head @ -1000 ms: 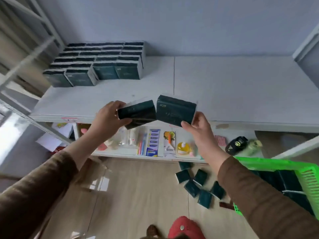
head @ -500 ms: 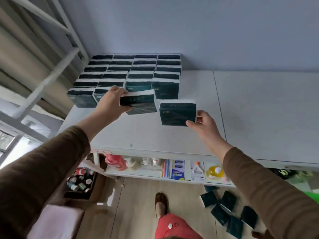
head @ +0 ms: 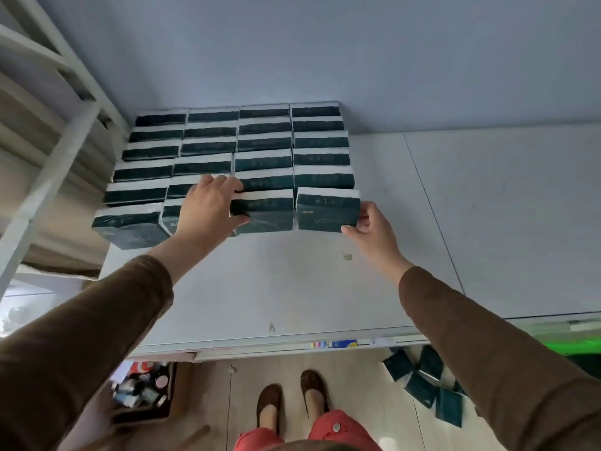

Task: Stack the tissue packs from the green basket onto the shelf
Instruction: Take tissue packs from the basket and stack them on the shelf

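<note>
Dark green tissue packs with white edges stand in several rows (head: 260, 144) at the back left of the white shelf (head: 325, 281). My left hand (head: 211, 206) grips one pack (head: 270, 213) set at the front of the third column. My right hand (head: 370, 229) holds another pack (head: 325, 209) by its right side, at the front of the fourth column. Both packs rest on the shelf against the rows. Only a green strip of the basket (head: 582, 345) shows at the right edge, below the shelf.
Several loose tissue packs (head: 422, 382) lie on the wooden floor at the lower right. A box of small bottles (head: 143, 392) sits on the floor at the left. A white rack frame (head: 55, 151) rises at the left. My feet (head: 292, 402) stand before the shelf.
Both hands moved forward and set their packs down at the front of the rows. The view tilted closer over the shelf; the basket slid almost out of view.
</note>
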Tool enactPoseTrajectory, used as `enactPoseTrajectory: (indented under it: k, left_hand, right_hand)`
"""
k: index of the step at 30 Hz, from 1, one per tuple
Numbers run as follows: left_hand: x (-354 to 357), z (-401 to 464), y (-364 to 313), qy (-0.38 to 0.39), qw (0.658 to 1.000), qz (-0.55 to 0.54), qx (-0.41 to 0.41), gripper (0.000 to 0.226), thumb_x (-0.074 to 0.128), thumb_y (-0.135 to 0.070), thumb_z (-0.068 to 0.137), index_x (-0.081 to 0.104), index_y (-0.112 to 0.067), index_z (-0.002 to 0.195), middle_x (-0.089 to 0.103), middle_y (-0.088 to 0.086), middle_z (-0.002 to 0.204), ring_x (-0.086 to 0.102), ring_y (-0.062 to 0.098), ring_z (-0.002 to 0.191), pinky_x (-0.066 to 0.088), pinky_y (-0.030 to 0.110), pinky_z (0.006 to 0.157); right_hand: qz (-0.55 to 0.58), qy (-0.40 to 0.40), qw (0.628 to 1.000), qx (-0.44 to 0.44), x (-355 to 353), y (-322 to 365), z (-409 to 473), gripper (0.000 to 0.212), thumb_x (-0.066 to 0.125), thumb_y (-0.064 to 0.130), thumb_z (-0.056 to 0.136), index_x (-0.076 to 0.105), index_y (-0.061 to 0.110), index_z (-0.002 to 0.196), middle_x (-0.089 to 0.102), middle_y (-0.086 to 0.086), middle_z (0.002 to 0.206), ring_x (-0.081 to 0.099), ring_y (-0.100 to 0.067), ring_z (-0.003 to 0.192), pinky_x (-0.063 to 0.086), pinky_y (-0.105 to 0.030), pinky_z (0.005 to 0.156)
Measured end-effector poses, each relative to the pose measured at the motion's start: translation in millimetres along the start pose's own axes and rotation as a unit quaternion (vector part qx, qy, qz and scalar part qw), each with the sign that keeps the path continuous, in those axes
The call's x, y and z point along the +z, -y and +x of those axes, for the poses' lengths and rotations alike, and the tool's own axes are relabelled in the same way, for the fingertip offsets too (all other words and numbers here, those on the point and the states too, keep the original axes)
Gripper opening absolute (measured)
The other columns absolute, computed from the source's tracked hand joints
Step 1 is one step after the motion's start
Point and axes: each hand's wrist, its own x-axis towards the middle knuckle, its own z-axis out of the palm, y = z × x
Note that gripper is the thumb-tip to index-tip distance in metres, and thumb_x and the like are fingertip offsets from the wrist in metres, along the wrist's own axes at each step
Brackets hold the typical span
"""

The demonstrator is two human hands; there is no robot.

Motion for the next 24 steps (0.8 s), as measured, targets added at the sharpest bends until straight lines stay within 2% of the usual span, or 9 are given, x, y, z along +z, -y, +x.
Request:
enactPoseTrajectory:
  k: [3, 5, 6, 8, 11, 13, 15, 19, 24]
  left_hand:
    - [8, 3, 7, -0.026, 0.999, 0.021, 0.017, 0.053, 0.082, -0.049, 0.070, 0.061, -0.022, 0.110, 0.059, -0.002, 0.105, 0.049, 0.023, 0.101, 0.046, 0.040, 0.087]
    - [14, 4, 10, -0.041, 0.999, 0.023, 0.025, 0.052, 0.081, -0.050, 0.071, 0.060, -0.022, 0.110, 0.056, -0.002, 0.105, 0.047, 0.022, 0.099, 0.046, 0.039, 0.086]
    - [16, 4, 11, -0.046, 0.998, 0.023, 0.030, 0.052, 0.080, -0.051, 0.071, 0.059, -0.023, 0.110, 0.056, -0.002, 0.105, 0.047, 0.023, 0.098, 0.045, 0.039, 0.086]
    - [16, 3, 12, -0.046, 0.998, 0.020, 0.038, 0.053, 0.079, -0.052, 0.072, 0.057, -0.023, 0.111, 0.056, -0.001, 0.107, 0.047, 0.024, 0.100, 0.045, 0.041, 0.088]
    - [12, -3, 12, -0.036, 0.998, 0.015, 0.041, 0.065, 0.078, -0.055, 0.072, 0.051, -0.022, 0.122, 0.056, 0.002, 0.117, 0.047, 0.027, 0.108, 0.043, 0.044, 0.093]
    - [8, -8, 8, -0.044, 0.998, 0.014, 0.050, 0.073, 0.076, -0.057, 0.073, 0.048, -0.022, 0.129, 0.053, 0.004, 0.122, 0.046, 0.028, 0.111, 0.042, 0.045, 0.096]
    - [2, -13, -2, -0.058, 0.995, 0.010, 0.075, 0.075, 0.076, -0.056, 0.073, 0.046, -0.022, 0.133, 0.050, 0.004, 0.123, 0.044, 0.028, 0.111, 0.041, 0.045, 0.097]
    - [-7, -23, -49, -0.072, 0.986, -0.022, 0.146, 0.070, 0.075, -0.052, 0.076, 0.047, -0.021, 0.133, 0.051, 0.003, 0.121, 0.043, 0.026, 0.111, 0.041, 0.044, 0.098]
    - [-8, -44, -151, -0.048, 0.966, -0.070, 0.243, 0.062, 0.074, -0.047, 0.081, 0.051, -0.019, 0.132, 0.054, 0.003, 0.127, 0.045, 0.027, 0.116, 0.042, 0.044, 0.098]
  right_hand:
    - [-0.001, -0.045, 0.999, 0.014, 12, 9, 3, 0.045, 0.079, 0.023, 0.082, 0.045, 0.024, 0.112, 0.066, 0.008, 0.109, 0.064, -0.004, 0.091, 0.044, -0.004, 0.069]
    - [-0.029, -0.077, 0.996, 0.020, 21, 11, 5, 0.042, 0.079, 0.025, 0.081, 0.046, 0.022, 0.107, 0.066, 0.005, 0.102, 0.063, -0.004, 0.082, 0.041, -0.001, 0.061]
    - [-0.049, -0.087, 0.995, 0.023, 25, 12, 5, 0.039, 0.079, 0.026, 0.082, 0.048, 0.021, 0.105, 0.066, 0.002, 0.100, 0.064, -0.010, 0.081, 0.042, -0.003, 0.062]
    - [-0.081, -0.100, 0.991, 0.030, 30, 14, 5, 0.032, 0.076, 0.029, 0.083, 0.053, 0.018, 0.103, 0.065, -0.003, 0.101, 0.065, -0.019, 0.088, 0.050, -0.019, 0.070]
    - [-0.109, -0.103, 0.988, 0.046, 31, 18, -4, 0.032, 0.075, 0.029, 0.085, 0.059, 0.016, 0.108, 0.060, -0.004, 0.108, 0.062, -0.021, 0.099, 0.055, -0.032, 0.083]
    - [-0.107, -0.097, 0.987, 0.064, 26, 18, -17, 0.046, 0.074, 0.030, 0.088, 0.055, 0.015, 0.127, 0.056, -0.006, 0.123, 0.057, -0.022, 0.112, 0.052, -0.029, 0.087]
    - [-0.100, -0.101, 0.987, 0.070, 17, 17, -37, 0.050, 0.070, 0.029, 0.091, 0.051, 0.018, 0.135, 0.051, -0.005, 0.131, 0.054, -0.021, 0.117, 0.048, -0.020, 0.085]
    - [-0.124, -0.122, 0.983, 0.059, -17, 7, -93, 0.039, 0.066, 0.030, 0.092, 0.057, 0.022, 0.129, 0.054, 0.000, 0.128, 0.053, -0.019, 0.117, 0.047, -0.034, 0.098]
    - [-0.180, -0.162, 0.967, 0.081, -84, -23, -172, 0.034, 0.063, 0.031, 0.091, 0.058, 0.026, 0.125, 0.056, 0.004, 0.126, 0.051, -0.017, 0.117, 0.043, -0.044, 0.102]
